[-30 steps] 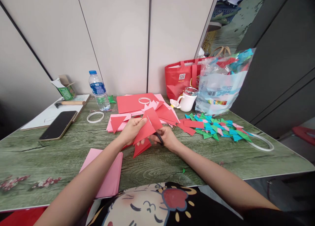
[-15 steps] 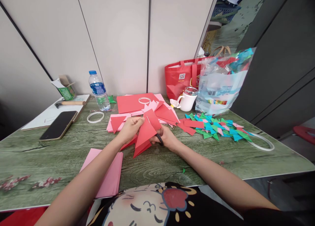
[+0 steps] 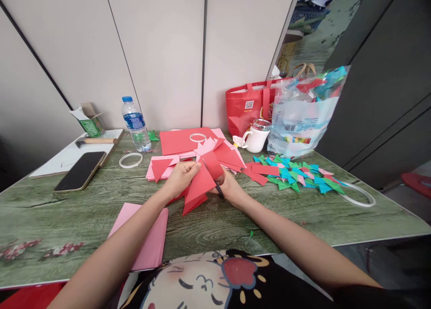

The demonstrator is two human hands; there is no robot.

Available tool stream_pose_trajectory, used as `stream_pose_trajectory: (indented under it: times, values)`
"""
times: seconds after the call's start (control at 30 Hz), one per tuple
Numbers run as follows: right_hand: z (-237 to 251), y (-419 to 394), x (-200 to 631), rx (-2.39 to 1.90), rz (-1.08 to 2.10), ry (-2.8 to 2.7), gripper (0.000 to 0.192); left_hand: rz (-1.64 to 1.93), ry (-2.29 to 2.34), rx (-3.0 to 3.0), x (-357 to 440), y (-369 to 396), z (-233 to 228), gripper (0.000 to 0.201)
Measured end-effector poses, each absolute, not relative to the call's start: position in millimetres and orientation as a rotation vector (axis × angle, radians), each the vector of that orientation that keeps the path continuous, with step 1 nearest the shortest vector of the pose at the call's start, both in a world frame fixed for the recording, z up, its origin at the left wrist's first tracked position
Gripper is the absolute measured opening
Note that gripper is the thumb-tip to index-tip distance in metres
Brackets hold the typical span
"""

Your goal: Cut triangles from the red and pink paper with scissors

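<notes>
Pale grey wall panels point(image 3: 161, 53) with dark seams across the top of the frame; below them, a green wood-grain tabletop point(image 3: 269, 228) printed with pink blossoms at lower left. At the centre of the frame, held up between both hands, a flat red paper sheet point(image 3: 199, 185) with a curving flap on its right side. Left hand point(image 3: 182, 176) at the sheet's left edge, thumb pressed over bent fingers, pinching the paper. Right hand point(image 3: 230, 187) just to the right, fingers curled around a black loop-shaped handle point(image 3: 219, 191), like that of scissors; rest of the tool hidden behind the paper, so cannot tell how its blades stand. Just below the sheet, pointed red paper pieces point(image 3: 194, 205). Directly behind, overlapping pink and red papers, with a thin white ring point(image 3: 197, 134) lying on a red rectangular sheet point(image 3: 175, 143). At lower left of centre, partly under the left forearm, a stack of pink paper point(image 3: 154, 237). Toward the left of the frame, a clear blue-capped plastic bottle point(image 3: 134, 120) and a black-screened phone point(image 3: 80, 171). Toward the right, a pile of green, blue, pink and red folded paper triangles point(image 3: 292, 174), near a white lidded mug point(image 3: 258, 136) and a red shopping bag point(image 3: 240, 113).
</notes>
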State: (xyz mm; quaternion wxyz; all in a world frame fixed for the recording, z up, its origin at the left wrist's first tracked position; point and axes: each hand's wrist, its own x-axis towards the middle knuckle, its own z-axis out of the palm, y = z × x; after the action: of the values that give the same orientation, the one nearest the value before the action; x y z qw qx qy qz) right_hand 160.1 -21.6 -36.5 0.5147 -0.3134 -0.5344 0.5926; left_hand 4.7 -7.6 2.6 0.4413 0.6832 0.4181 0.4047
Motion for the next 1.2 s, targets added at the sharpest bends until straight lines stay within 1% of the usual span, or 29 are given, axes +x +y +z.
stream_pose_trajectory:
  times: [0.27, 0.63, 1.0, 1.2]
  values:
    - [-39.0, -20.5, 162.1, -0.752, 1.446, -1.322, 0.057, 0.976, 1.038, 1.723, 4.4, -9.0, 3.7, 0.038]
    - [-37.5, -21.4, 161.2, -0.773, 1.447, -1.291, 0.046, 0.967, 1.019, 1.71, 4.4, -9.3, 3.7, 0.039]
    - [-37.4, -23.6, 161.5, -0.868, 1.416, -1.315, 0.041, 0.966, 0.97, 1.651, 4.2, -8.6, 1.2, 0.038]
    - [-44.3, -19.7, 162.1, -0.828, 1.384, -1.359, 0.043, 0.958, 0.959, 1.625, 3.8, -8.7, 0.1, 0.038]
